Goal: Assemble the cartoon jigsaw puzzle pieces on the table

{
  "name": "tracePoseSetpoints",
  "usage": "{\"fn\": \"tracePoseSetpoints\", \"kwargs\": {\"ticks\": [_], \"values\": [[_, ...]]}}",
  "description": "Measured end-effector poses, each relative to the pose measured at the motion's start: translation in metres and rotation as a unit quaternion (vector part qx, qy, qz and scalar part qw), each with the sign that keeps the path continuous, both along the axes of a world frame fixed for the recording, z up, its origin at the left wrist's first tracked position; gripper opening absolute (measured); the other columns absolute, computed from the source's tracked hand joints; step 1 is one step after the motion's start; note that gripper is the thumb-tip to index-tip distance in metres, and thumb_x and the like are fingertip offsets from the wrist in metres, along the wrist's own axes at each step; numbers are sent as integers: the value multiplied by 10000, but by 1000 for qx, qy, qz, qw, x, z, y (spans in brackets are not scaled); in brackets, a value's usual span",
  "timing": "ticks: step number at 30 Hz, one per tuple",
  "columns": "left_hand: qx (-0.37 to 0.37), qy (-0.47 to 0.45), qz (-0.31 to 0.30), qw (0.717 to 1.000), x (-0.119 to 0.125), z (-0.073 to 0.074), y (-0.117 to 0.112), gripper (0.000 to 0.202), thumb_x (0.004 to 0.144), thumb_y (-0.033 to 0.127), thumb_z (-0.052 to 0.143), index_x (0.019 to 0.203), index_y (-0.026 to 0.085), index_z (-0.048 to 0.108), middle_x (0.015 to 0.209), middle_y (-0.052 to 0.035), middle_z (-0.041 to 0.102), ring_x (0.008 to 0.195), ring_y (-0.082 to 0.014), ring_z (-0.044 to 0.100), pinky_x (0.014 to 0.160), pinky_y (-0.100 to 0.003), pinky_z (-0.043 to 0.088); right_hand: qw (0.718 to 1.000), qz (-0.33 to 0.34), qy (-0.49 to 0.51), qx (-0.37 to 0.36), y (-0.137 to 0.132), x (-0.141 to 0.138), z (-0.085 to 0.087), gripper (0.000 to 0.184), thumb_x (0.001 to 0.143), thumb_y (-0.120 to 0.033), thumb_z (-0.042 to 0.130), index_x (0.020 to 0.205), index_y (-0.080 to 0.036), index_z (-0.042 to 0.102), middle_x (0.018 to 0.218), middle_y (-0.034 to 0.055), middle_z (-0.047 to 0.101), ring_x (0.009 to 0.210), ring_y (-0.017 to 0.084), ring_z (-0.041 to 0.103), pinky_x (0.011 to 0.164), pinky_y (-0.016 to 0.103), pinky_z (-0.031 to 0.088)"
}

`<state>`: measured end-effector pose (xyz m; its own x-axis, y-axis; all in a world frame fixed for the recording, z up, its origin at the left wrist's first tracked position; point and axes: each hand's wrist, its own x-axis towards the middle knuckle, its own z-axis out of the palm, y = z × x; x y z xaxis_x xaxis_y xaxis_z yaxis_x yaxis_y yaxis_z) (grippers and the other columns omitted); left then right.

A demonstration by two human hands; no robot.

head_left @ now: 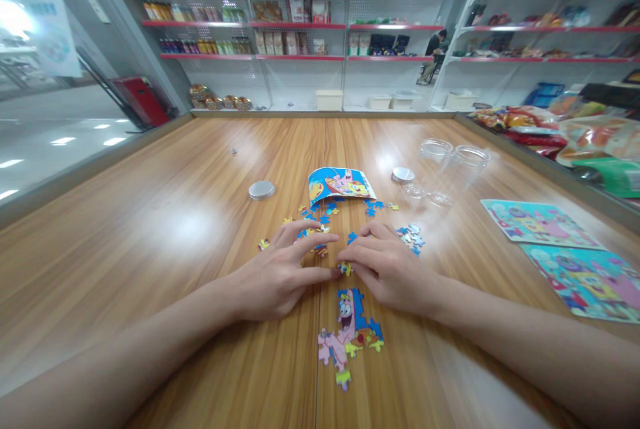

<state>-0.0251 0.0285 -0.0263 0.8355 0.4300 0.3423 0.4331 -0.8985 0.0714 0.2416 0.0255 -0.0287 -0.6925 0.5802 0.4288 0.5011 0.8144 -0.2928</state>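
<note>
Pinching one puzzle piece (345, 269) together, both hands (280, 275) meet just above the assembled section (349, 332).

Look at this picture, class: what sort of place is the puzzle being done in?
Probably a small shop or a mock-up of one. Red-edged shelves stocked with packaged goods line the back wall, snack bags lie to the right, and both hands work jigsaw pieces on a wooden table.
</note>
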Motion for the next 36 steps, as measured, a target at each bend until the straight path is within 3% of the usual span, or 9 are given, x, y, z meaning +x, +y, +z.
{"fn": "tracePoseSetpoints", "kwargs": {"ticks": [7,10,14,18,21,28,33,36], "values": [[30,2,57,998,1,-2,0,566,856,83,605,1362,337,599,1500,-85,432,1400,-375,324,1149,-638,338,1000,0,-12,-9,0,0,1,231,977,-172,537,1145,-204,692,959,69,695,965,241,501,846,396,401],[28,-5,69,997,-1,-5,2,566,871,78,586,1378,329,584,1488,-90,442,1398,-367,327,1145,-645,347,1000,-3,-19,-4,-1,-1,1,277,948,-129,539,1176,-191,685,945,79,650,940,235,495,825,384,402],[0,-24,1,1000,-2,0,-1,586,809,-1,586,1279,342,655,1516,-72,398,1410,-362,296,1133,-628,372,1000,-20,-17,1,0,0,-1,315,912,-72,531,1135,-207,708,984,84,601,947,231,490,805,370,397],[-46,-16,-75,996,3,10,-7,684,737,-51,590,1238,407,677,1541,-28,369,1416,-355,290,1155,-625,347,999,-34,-12,3,1,0,-1,167,935,-140,566,999,-185,714,960,80,590,946,230,487,799,368,389],[-71,-4,-85,994,5,13,-8,673,742,-42,607,1220,425,689,1528,-29,375,1387,-346,329,1159,-607,349,999,-46,-20,-1,0,-1,2,89,927,-174,600,936,-167,688,947,80,589,942,231,486,799,371,383],[-90,2,-70,993,0,6,-2,657,786,-36,613,1230,444,682,1271,-57,508,1189,-269,464,1048,-480,449,997,-64,-28,-30,-2,-1,6,72,863,-130,654,915,-176,635,943,70,590,957,237,497,818,371,370],[-94,-30,-87,991,6,14,-13,436,866,117,614,1257,300,671,1222,-98,564,1129,-271,502,1025,-479,449,996,-71,-13,-45,-2,-1,5,114,837,-112,663,900,-176,594,940,59,598,952,233,505,821,366,370],[-109,-7,-118,987,16,22,-26,303,910,226,644,1210,254,678,1243,-75,631,1098,-260,515,1026,-463,449,996,-82,-18,-43,-3,-1,5,62,864,-156,669,897,-175,620,945,66,593,969,241,502,840,378,381]]}}
